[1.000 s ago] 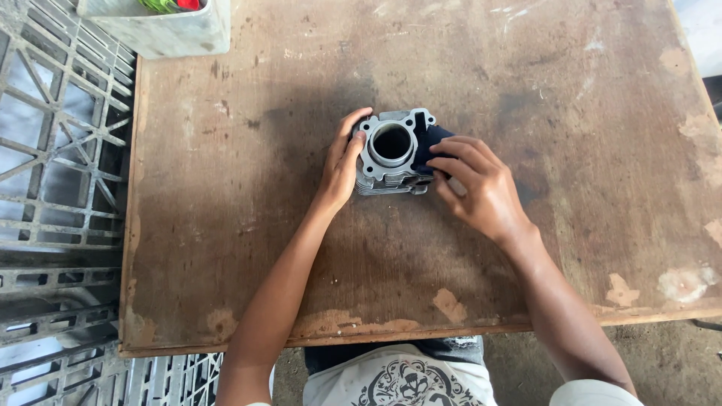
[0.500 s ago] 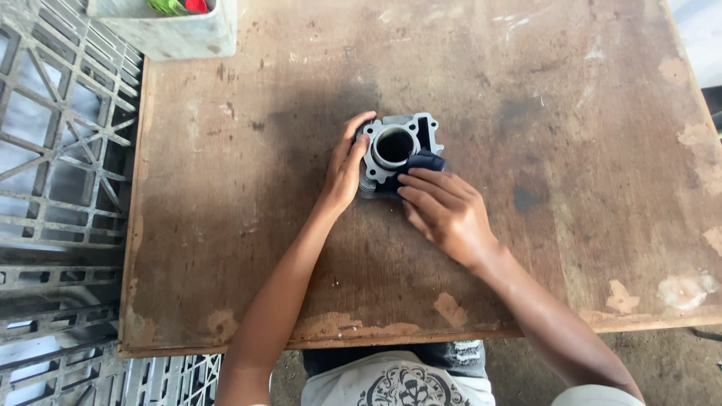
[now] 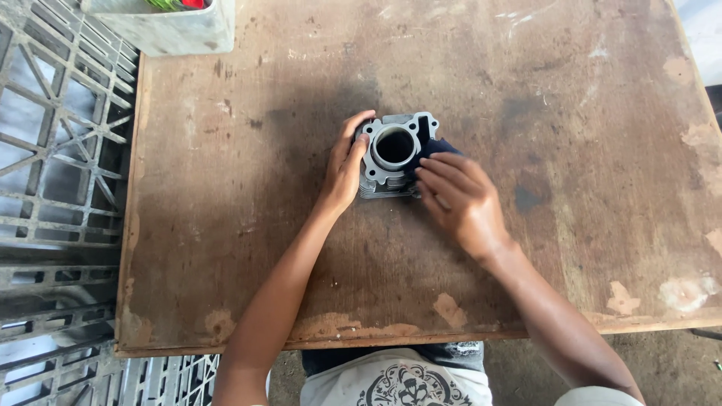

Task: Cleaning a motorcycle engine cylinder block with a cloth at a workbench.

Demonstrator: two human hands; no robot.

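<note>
Running down the left edge of the frame, grey plastic crates [image 3: 60, 188] stand beside a worn wooden table [image 3: 226, 225], and a pale tub [image 3: 180, 30] with something red and green inside sits at the table's upper left corner. Near the middle of the frame, the left hand [image 3: 344, 169] cups the left side of a grey metal engine cylinder [image 3: 392, 154], fingers curled against its finned wall. The cylinder rests on the table with its round bore facing up. To its right, the right hand [image 3: 462, 203] presses a dark blue cloth [image 3: 432, 148] against the cylinder's side, fingers held flat and together over it.
</note>
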